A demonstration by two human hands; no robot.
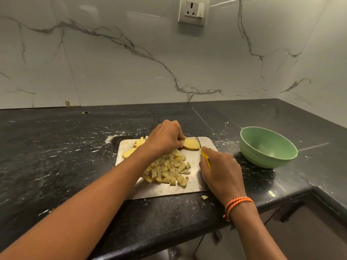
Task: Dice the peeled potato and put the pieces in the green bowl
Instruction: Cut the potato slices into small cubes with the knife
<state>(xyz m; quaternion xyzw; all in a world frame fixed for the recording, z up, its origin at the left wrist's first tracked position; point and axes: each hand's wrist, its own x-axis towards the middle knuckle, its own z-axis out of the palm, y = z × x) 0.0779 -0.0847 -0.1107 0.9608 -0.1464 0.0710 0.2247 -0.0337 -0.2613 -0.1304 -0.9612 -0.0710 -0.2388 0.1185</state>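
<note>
A steel cutting board [195,182] lies on the black counter. A flat stack of potato slices [191,144] rests near the board's far edge, and my left hand [165,138] holds it by its left side with curled fingertips. My right hand [219,169] grips a yellow-handled knife [205,159]; its thin blade points away from me just right of the slices. A heap of potato dice [169,170] fills the board's middle. More uncut potato pieces [131,150] sit at the far left of the board, partly hidden by my left wrist. The green bowl [268,147] stands empty to the right.
The black stone counter [65,156] runs to a marble wall with a socket [194,11]. A stray potato scrap [204,197] lies by the board's near edge. The counter's front edge drops off at the lower right, above cabinets.
</note>
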